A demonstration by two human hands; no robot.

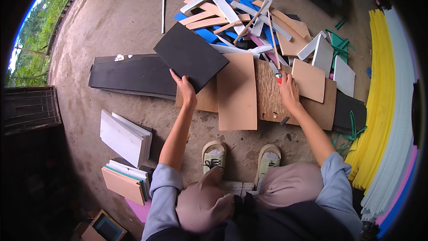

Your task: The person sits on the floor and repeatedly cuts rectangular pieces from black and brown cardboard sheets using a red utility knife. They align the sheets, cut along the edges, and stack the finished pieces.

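My left hand (184,90) grips the lower edge of a black rectangular foam sheet (191,53), lifted and tilted above the work surface. In my right hand (290,93) is a knife (278,76) with a red handle; its pale blade points up and away from me over a worn wooden board (270,91). Just left of the board's bare part lies a tan foam sheet (237,96), its near end reaching past the board's edge. A smaller tan piece (308,80) rests to the right of my right hand. Part of the knife's handle is hidden by my fingers.
Beyond the board is a heap of blue, white and tan offcuts (240,18). Long black sheets (133,73) lie at left. White sheets (122,136) and mixed-colour sheets (122,185) stand stacked at lower left. Tall yellow sheets (376,93) line the right side, near green strips (352,127).
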